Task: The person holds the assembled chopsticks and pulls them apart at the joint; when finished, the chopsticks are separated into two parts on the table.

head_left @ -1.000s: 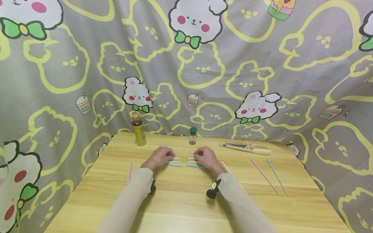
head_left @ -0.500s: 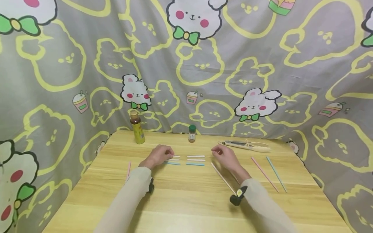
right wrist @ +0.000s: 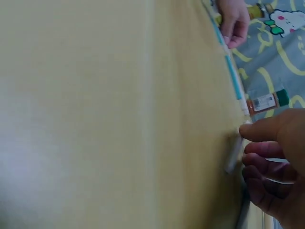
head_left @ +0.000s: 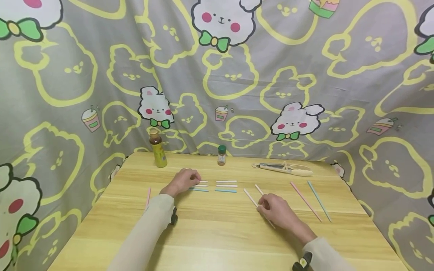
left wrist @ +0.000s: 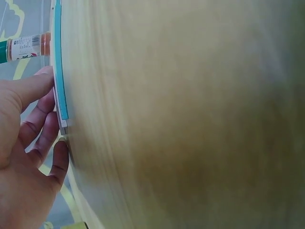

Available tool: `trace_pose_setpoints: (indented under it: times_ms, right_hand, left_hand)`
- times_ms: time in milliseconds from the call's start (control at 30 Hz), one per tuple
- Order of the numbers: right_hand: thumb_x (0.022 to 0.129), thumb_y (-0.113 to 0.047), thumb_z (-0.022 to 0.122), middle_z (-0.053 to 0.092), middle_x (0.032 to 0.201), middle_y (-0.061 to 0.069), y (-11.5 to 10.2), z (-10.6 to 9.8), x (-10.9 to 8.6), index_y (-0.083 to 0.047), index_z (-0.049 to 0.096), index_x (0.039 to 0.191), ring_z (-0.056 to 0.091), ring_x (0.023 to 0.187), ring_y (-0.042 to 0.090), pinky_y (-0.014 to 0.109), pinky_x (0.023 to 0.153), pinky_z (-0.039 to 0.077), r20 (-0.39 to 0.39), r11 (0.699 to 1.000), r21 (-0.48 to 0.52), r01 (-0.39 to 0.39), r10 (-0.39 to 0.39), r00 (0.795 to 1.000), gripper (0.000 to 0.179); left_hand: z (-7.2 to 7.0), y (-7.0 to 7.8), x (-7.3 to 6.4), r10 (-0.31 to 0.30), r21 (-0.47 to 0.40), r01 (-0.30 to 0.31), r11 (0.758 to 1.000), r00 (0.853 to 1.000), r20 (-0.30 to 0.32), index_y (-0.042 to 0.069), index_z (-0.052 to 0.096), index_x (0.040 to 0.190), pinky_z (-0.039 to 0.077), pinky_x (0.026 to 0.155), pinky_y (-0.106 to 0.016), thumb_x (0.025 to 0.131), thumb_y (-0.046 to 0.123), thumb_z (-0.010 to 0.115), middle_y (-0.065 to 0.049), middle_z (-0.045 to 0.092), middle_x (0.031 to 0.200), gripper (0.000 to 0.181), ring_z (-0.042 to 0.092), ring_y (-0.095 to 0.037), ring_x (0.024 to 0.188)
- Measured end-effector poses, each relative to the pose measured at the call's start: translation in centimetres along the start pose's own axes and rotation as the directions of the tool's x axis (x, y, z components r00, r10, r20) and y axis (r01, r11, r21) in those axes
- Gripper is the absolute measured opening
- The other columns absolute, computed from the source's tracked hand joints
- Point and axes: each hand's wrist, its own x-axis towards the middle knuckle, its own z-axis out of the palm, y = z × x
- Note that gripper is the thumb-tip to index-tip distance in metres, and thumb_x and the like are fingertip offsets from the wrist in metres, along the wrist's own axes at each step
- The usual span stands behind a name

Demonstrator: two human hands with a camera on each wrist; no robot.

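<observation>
In the head view, my left hand (head_left: 183, 180) rests at the left group of short straws. Its thumb and fingers pinch the farthest white straw (head_left: 204, 181), partly hidden by the hand. A second white straw and a blue straw (head_left: 199, 190) lie just nearer. To the right, a matching set has two white straws (head_left: 226, 181) and a blue straw (head_left: 225, 191), side by side. My right hand (head_left: 276, 210) is over two long whitish straws (head_left: 250, 196), its fingertips close to them. In the right wrist view, the thumb and fingers stand apart, loosely bent.
A yellow-labelled bottle (head_left: 159, 152) and a small green-capped jar (head_left: 222, 156) stand at the back. Tongs (head_left: 285, 168) lie at the back right. Long pink (head_left: 306, 202) and blue straws (head_left: 319, 201) lie at the right; another pink straw (head_left: 148, 197) is beside the left sleeve.
My right hand has left the right-hand white short straw and moved right and nearer, down to the long whitish straws. The left hand has stayed at its straw.
</observation>
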Motion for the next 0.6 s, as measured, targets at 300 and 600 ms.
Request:
trace_pose_setpoints:
  times_ms: [300,600]
  right_hand:
    - [0.097,-0.008,0.08,0.064,0.084,-0.008,-0.9,0.9,-0.5,-0.015,0.072,0.094,0.054,0.073,0.007,0.024,0.065,0.047,-0.045,0.999,-0.041,-0.011,0.009,0.999,0.011]
    - [0.105,-0.017,0.072,0.073,0.093,0.003,-2.0,-0.4,-0.2,-0.011,0.072,0.113,0.061,0.078,0.011,0.024,0.064,0.051,0.067,0.956,0.292,0.003,-0.024,0.997,0.01]
  left_hand:
    - [0.3,-0.3,0.0,0.012,-0.004,-0.012,1.0,1.0,0.002,0.014,0.077,0.105,0.049,0.103,-0.053,0.105,0.014,0.073,0.002,0.076,0.102,0.004,0.059,-0.025,0.114]
    - [-0.1,-0.1,-0.1,0.006,0.014,-0.006,1.0,1.0,0.011,0.016,0.077,0.106,0.046,0.108,-0.057,0.105,0.015,0.074,0.002,0.076,0.104,0.004,0.059,-0.026,0.115]
